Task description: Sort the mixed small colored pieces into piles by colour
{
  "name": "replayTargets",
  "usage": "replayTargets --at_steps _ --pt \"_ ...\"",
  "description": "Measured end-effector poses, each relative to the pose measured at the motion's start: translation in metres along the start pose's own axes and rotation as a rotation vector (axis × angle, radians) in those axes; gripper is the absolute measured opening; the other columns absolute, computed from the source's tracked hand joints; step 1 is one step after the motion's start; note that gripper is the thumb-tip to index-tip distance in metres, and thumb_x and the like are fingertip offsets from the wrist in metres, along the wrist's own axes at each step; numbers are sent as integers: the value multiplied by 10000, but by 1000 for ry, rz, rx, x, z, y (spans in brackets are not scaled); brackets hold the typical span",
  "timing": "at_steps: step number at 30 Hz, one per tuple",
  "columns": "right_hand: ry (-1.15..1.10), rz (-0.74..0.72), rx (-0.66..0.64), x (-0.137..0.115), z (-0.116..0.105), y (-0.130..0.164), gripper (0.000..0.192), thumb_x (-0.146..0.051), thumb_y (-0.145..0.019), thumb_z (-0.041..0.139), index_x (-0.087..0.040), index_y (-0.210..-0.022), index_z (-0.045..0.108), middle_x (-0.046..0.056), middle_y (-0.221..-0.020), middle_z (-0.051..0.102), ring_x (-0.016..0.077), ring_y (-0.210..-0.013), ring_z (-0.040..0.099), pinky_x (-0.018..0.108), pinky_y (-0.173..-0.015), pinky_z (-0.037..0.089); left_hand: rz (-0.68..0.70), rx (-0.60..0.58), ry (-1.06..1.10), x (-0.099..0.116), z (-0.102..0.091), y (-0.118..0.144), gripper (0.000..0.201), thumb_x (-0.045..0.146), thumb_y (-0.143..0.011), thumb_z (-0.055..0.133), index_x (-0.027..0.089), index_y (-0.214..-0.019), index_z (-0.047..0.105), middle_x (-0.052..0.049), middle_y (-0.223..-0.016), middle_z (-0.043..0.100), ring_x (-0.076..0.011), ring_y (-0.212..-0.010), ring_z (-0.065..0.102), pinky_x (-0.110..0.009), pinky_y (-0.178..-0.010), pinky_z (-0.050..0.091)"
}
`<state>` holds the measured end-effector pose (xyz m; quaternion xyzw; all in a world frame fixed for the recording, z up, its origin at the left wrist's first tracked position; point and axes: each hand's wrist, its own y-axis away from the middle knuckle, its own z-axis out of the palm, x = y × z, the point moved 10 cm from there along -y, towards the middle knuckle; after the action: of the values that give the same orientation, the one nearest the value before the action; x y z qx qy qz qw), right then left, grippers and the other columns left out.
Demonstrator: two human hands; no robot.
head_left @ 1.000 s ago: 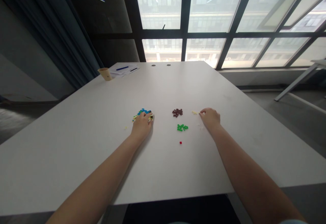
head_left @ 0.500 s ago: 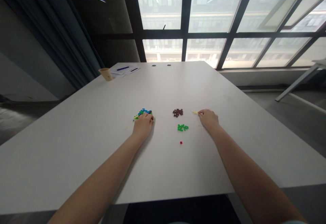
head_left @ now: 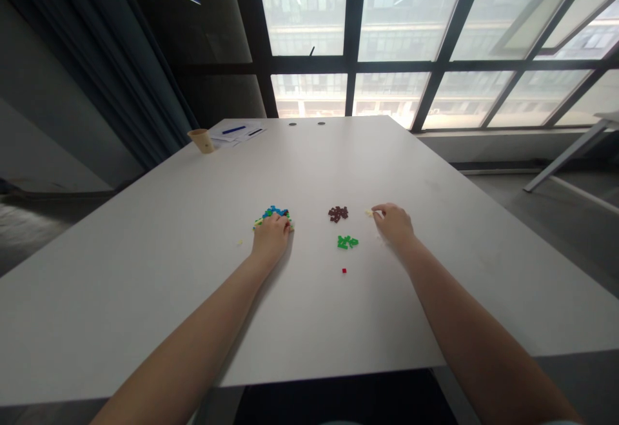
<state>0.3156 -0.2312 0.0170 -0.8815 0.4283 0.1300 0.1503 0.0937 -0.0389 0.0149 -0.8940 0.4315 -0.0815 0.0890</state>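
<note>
Lying nearest: lone red piece on the white table, apart from every group
Green group: green pieces lay loosely together beyond the red one
Left hand: left hand rested over the near side of the mixed heap, fingers curled in; could not tell whether they gripped a piece
Stray: pale bit lay left of that heap
Right hand: right hand had thumb and finger drawn nearly together at the yellow pieces; any piece between them could not be made out
Brown group: brown pieces sat between the hands, beyond the green
Step, judged: sorting by colour, with the yellow group being added to
Next move, judged: called for a clean fingertip release there, neighbours undisturbed, and a single-piece pinch from the heap
Far end: cup stood beside papers, windows behind
</note>
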Motion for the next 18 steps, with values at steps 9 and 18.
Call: replayTargets --at_steps 9,18 --pt "-43 -90 6 -18 -1 7 273 -251 -795 448 -235 -928 686 45 -887 646 159 -782 565 271 -723 380 39 -19 70 4 0 1 263 255 -819 430 229 -928 668 -85 -980 588 -245 -924 519 -379 -781 400" --pt "-67 -149 2 -27 1 11 264 -253 -792 454 -222 -904 691 38 -886 652 156 -793 564 259 -736 374 89 -9 -12 14 -5 2 281 231 -830 408 207 -861 686 -98 -952 610 -259 -913 512 -385 -757 387"
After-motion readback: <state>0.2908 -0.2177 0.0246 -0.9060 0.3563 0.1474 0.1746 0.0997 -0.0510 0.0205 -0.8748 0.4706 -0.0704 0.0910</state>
